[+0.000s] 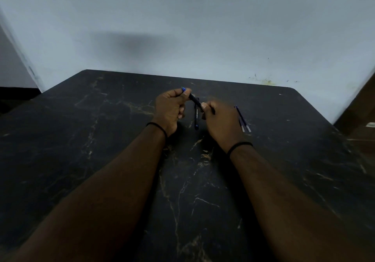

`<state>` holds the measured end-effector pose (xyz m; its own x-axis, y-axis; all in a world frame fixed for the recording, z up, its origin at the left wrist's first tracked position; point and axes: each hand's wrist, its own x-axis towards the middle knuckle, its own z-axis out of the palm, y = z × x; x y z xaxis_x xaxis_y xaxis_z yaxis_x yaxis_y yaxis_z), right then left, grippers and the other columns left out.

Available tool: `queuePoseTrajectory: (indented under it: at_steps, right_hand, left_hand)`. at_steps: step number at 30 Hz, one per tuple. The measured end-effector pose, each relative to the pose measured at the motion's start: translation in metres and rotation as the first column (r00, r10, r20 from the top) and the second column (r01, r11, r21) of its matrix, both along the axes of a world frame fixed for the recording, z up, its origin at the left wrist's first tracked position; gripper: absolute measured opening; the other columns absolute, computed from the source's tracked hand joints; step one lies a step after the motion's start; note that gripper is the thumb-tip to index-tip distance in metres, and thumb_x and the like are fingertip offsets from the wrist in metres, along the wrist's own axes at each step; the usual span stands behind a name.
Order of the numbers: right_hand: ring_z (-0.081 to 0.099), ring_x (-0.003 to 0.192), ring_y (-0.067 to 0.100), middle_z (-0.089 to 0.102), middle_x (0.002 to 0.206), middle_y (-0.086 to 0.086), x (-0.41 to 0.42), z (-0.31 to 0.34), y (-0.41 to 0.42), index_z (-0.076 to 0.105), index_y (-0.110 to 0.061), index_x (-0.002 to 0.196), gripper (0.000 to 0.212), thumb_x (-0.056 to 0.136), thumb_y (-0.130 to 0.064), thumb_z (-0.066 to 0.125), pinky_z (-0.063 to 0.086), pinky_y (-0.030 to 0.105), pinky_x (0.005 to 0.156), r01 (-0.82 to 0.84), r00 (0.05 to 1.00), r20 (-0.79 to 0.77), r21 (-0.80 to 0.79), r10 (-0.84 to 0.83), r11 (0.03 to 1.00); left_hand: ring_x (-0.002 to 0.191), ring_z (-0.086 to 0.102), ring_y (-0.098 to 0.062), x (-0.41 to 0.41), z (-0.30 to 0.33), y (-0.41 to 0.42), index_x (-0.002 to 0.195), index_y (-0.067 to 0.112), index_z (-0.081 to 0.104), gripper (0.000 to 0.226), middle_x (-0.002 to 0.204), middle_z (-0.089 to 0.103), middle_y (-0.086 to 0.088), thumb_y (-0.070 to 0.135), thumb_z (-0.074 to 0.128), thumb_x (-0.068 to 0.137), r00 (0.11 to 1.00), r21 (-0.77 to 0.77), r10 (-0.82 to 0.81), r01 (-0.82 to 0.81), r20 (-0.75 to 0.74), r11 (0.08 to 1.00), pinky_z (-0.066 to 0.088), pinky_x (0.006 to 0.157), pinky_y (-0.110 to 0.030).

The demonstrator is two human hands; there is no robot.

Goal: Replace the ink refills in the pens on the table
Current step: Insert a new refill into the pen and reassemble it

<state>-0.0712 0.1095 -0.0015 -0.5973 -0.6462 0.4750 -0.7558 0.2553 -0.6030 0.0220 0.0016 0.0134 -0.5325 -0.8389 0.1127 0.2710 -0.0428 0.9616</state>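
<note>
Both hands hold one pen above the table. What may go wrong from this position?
1. The left hand and right hand grip the held pen by its ends over the table; if it comes apart suddenly, a small part may drop and be hard to see on the dark top.
2. The two refills lie close beside the right hand; a wrist movement may knock them away.

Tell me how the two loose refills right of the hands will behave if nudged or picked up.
The refills are thin, round tubes lying flat on the smooth table, so a nudge would probably roll them. They look very light and likely flex slightly. Being so slim and flat against the surface, they may be fiddly to pinch up with the fingers.
</note>
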Motion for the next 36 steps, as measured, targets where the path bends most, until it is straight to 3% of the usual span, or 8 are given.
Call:
queuePoseTrajectory:
  at_steps: [7, 13, 18, 26, 29, 32, 34, 36]
  right_hand:
    - [0.055, 0.071, 0.003, 0.059, 0.079, -0.013, 0.001, -0.003, -0.002, 0.057, -0.032, 0.086, 0.016, 0.088, -0.030, 0.073, 0.042, 0.023, 0.061, 0.018, 0.995, 0.104, -0.100, -0.007, 0.995]
    - [0.061, 0.074, 0.023, 0.065, 0.076, 0.003, -0.002, -0.002, -0.002, 0.063, -0.016, 0.076, 0.034, 0.103, -0.032, 0.049, 0.050, 0.041, 0.072, 0.016, 1.000, -0.018, 0.013, -0.016, 1.000]
    - [0.059, 0.073, 0.007, 0.061, 0.079, -0.013, 0.003, 0.002, 0.000, 0.059, -0.028, 0.091, 0.011, 0.093, -0.037, 0.067, 0.048, 0.026, 0.066, -0.001, 0.998, 0.065, -0.100, 0.007, 0.995]
    - [0.057, 0.072, 0.015, 0.060, 0.073, -0.006, 0.005, 0.006, 0.003, 0.059, -0.026, 0.078, 0.020, 0.098, -0.028, 0.059, 0.042, 0.031, 0.064, 0.012, 0.998, -0.060, -0.020, -0.013, 1.000]
    - [0.056, 0.068, 0.015, 0.064, 0.076, 0.000, 0.007, 0.010, 0.000, 0.068, -0.018, 0.085, 0.025, 0.102, -0.026, 0.053, 0.043, 0.032, 0.063, -0.068, 0.986, 0.148, -0.031, 0.072, 0.997]
    - [0.037, 0.047, 0.008, 0.052, 0.061, -0.001, 0.011, 0.013, -0.002, 0.069, -0.014, 0.083, 0.031, 0.105, -0.023, 0.049, 0.030, 0.022, 0.048, -0.141, 0.791, 0.566, -0.202, 0.233, 0.969]
    - [0.032, 0.040, 0.005, 0.048, 0.060, 0.000, 0.011, 0.014, -0.001, 0.068, -0.014, 0.082, 0.033, 0.106, -0.025, 0.047, 0.025, 0.017, 0.040, -0.171, 0.712, 0.650, -0.205, 0.265, 0.964]
    - [0.035, 0.036, 0.002, 0.052, 0.060, 0.001, 0.012, 0.015, 0.001, 0.067, -0.013, 0.085, 0.033, 0.107, -0.025, 0.046, 0.028, 0.016, 0.040, -0.185, 0.746, 0.612, -0.188, 0.263, 0.965]
  left_hand:
    - [0.043, 0.036, -0.006, -0.001, -0.003, -0.004, 0.107, 0.002, 0.067, 0.017, 0.097, 0.071, -0.014, 0.007, 0.055, 0.097, 1.000, 0.004, -0.023, 0.023, -0.001, 1.000, 0.028, 0.037, -0.020]
    - [0.044, 0.037, -0.006, 0.001, -0.005, -0.005, 0.102, 0.005, 0.068, 0.015, 0.097, 0.071, -0.013, 0.006, 0.053, 0.097, 0.999, -0.034, -0.051, 0.051, -0.003, 0.998, 0.029, 0.037, -0.020]
    - [0.043, 0.036, -0.007, -0.002, -0.004, -0.006, 0.108, 0.000, 0.068, 0.018, 0.094, 0.071, -0.013, 0.008, 0.058, 0.095, 0.999, 0.006, -0.039, 0.040, -0.033, 0.999, 0.027, 0.037, -0.021]
    - [0.043, 0.037, -0.006, -0.001, -0.004, -0.007, 0.089, 0.007, 0.069, 0.007, 0.089, 0.074, -0.009, 0.014, 0.068, 0.089, 0.993, 0.047, -0.085, 0.090, -0.086, 0.995, 0.028, 0.040, -0.020]
    - [0.042, 0.035, -0.005, -0.001, -0.004, -0.009, 0.087, 0.008, 0.070, 0.007, 0.088, 0.075, -0.008, 0.013, 0.066, 0.090, 0.985, 0.082, -0.116, 0.127, -0.126, 0.988, 0.028, 0.038, -0.018]
    - [0.039, 0.034, -0.005, -0.001, -0.002, -0.010, 0.084, 0.008, 0.069, 0.009, 0.083, 0.076, -0.006, 0.012, 0.065, 0.091, 0.979, 0.094, -0.127, 0.143, -0.157, 0.985, 0.026, 0.037, -0.017]
    - [0.039, 0.034, -0.004, -0.002, -0.002, -0.010, 0.084, 0.007, 0.069, 0.009, 0.082, 0.076, -0.006, 0.012, 0.065, 0.090, 0.979, 0.099, -0.126, 0.143, -0.163, 0.985, 0.026, 0.036, -0.017]
    - [0.039, 0.035, -0.005, -0.001, -0.003, -0.011, 0.084, 0.007, 0.069, 0.009, 0.081, 0.076, -0.006, 0.012, 0.065, 0.091, 0.982, 0.098, -0.115, 0.131, -0.152, 0.986, 0.026, 0.037, -0.018]
